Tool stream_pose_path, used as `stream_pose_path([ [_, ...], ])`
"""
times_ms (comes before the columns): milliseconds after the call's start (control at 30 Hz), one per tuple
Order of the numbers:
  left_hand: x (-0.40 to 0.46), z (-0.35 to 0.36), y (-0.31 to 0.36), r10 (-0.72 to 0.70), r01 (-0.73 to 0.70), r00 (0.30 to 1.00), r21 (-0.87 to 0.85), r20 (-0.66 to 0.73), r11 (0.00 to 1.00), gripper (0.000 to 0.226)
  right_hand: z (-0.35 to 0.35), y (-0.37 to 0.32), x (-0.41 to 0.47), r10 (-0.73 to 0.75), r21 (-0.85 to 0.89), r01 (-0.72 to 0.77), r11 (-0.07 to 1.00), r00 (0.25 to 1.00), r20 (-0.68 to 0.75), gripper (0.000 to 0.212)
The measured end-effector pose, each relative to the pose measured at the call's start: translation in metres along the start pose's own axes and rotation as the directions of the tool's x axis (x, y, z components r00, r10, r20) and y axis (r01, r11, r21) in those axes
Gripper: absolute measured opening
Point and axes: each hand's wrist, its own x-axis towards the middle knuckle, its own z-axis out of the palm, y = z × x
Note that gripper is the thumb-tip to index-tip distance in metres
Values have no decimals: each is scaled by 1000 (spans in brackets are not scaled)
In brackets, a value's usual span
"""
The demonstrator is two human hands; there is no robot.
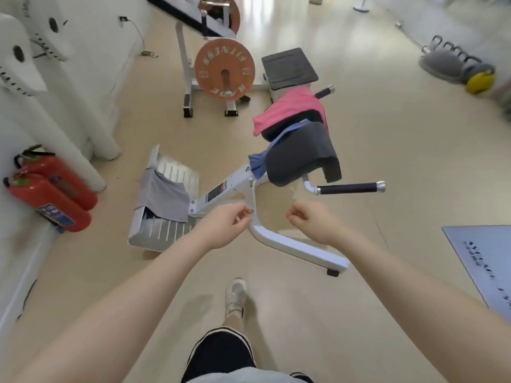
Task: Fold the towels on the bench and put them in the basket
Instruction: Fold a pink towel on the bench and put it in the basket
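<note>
Towels [290, 107] on bench [304, 158], "FITNESS" plate [224, 70]

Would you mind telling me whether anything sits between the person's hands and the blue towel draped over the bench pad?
Nothing visible blocks the way. The left hand and right hand hover empty above the bench's white frame, and the blue towel hangs off the black pad just beyond, uncovered.

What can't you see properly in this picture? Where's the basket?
Head view only:
- Basket: not in the picture, so its place is unknown.
- Blue towel: partly tucked between the black pads.
- Grey towel: its lower end is cut off by the footplate.
- Kettlebells: blurred near the right edge.
- Mat: cut by the right edge, print unreadable.
</note>
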Motion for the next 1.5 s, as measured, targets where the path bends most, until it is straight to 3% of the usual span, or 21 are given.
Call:
stream_pose_path([
  [167,132,-44,4,59,-61,994,20,87,998,21,-64,17,102,84,-3,-85,996,994,-63,16],
  [467,307,-84,28,94,-98,991,44,98,994,27,-133,66,263,199,204,-160,966,961,-191,21],
  [700,429,-78,37,11,-13,1000,-95,-30,995,25,-170,138,417,236,243,-189,951,954,-184,28],
  [833,491,-65,33,-72,46,989,-196,-127,980,23,-176,174,491,202,149,-178,973,965,-169,36],
  [1033,530,-36,22,-270,203,952,-358,-147,911,20,-168,201,550,254,-56,-267,962,953,-166,40],
  [1133,533,-24,18,-304,245,947,-374,-105,894,23,-168,201,554,249,-150,-283,947,945,-212,31],
  [1233,532,-22,17,-298,245,949,-355,-103,902,25,-174,195,551,106,-253,-150,956,978,-178,24],
  [1333,524,-30,25,-286,225,948,-346,-138,911,32,-181,177,544,-158,-128,155,980,987,-17,19],
  [1400,511,-41,27,-286,199,933,-350,-217,915,39,-188,152,535,-340,-16,342,940,937,78,20],
  [1500,480,-62,23,-301,186,891,-332,-340,925,41,-198,100,514,-516,186,490,852,847,131,17],
])
